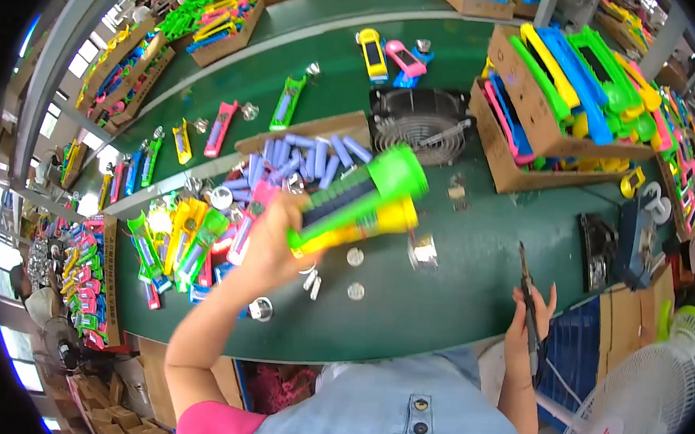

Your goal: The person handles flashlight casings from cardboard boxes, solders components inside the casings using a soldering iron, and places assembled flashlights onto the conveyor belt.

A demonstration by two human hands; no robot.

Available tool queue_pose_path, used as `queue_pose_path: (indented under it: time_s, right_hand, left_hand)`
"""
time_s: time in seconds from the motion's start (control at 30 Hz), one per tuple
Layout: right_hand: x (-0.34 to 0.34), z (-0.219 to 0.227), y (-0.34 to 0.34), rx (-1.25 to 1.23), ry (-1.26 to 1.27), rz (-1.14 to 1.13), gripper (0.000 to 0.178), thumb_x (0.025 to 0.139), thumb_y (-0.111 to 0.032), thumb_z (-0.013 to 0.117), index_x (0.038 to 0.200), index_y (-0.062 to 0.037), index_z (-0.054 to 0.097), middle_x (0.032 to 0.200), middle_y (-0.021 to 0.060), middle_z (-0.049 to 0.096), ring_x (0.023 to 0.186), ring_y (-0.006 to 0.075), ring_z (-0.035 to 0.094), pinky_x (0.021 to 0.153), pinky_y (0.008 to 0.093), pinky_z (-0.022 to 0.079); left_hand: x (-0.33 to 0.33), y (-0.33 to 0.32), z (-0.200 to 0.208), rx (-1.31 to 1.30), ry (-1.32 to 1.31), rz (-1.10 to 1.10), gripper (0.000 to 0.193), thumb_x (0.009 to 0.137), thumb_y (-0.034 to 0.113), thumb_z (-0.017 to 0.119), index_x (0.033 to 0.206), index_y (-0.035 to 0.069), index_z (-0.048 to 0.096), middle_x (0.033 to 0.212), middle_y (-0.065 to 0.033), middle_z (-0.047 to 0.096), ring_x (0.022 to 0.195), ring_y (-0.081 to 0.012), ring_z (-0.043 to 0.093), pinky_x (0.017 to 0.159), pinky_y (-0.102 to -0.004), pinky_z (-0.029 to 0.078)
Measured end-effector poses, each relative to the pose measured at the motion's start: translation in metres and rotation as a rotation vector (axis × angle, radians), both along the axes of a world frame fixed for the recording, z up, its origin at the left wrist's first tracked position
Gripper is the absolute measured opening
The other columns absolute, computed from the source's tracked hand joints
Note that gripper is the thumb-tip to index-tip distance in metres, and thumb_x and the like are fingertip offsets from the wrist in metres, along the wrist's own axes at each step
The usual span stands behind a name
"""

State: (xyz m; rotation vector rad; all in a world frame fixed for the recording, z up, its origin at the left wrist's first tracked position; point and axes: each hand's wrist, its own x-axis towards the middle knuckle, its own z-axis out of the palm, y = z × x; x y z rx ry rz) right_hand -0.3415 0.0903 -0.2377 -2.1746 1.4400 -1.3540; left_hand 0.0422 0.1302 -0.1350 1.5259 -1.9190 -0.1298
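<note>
My left hand [272, 240] is closed around a green plastic lamp shell [395, 176] with a dark panel, raised over the workbench [470, 306]. A yellow lamp shell [396, 216] lies along its lower side in the same grip. At the right, my right hand [532, 317] grips a soldering iron [529, 302], its tip pointing up and away from me. Below the shells, small round discs [355, 256] and a shiny metallic piece [424, 251] rest on the green surface. Behind them is a heap of purple cylindrical battery cells [319, 160].
Colourful lamp parts [185, 238] are heaped at the left. A black fan [420, 125] stands mid-bench. Stacked cardboard boxes [513, 156] of shells occupy the back right, near a blue-grey device [637, 241]. Further back, lamps [288, 104] lie along a green strip. A white fan [632, 410] is at lower right.
</note>
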Motion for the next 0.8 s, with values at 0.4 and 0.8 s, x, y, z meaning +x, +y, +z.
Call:
queue_pose_path:
  time_s: [0.4, 0.8]
  right_hand:
    - [0.01, -0.015, -0.007, 0.003, 0.043, -0.071, 0.016, 0.083, -0.016, 0.053, 0.09, -0.0023, 0.057, 0.071, 0.0038, 0.062, 0.061, 0.017, 0.057, 0.102, 0.0498, 0.02]
    - [0.005, -0.003, -0.009, 0.049, 0.102, -0.046, 0.018, 0.085, -0.014, 0.051, 0.095, 0.0005, 0.054, 0.077, 0.0083, 0.064, 0.067, 0.0181, 0.062, 0.101, 0.0514, 0.022]
  left_hand:
    - [0.139, -0.266, -0.095, 0.292, -0.161, 0.631, 0.069, 0.055, 0.027, 0.081, 0.101, -0.002, 0.038, 0.096, -0.0238, 0.054, 0.091, -0.0377, 0.054, 0.076, -0.0403, 0.046]
    - [0.195, -0.232, -0.096, 0.59, -0.477, 0.824, 0.062, 0.072, 0.05, 0.061, 0.105, -0.002, 0.053, 0.107, -0.0207, 0.053, 0.101, -0.0369, 0.051, 0.082, -0.0457, 0.044]
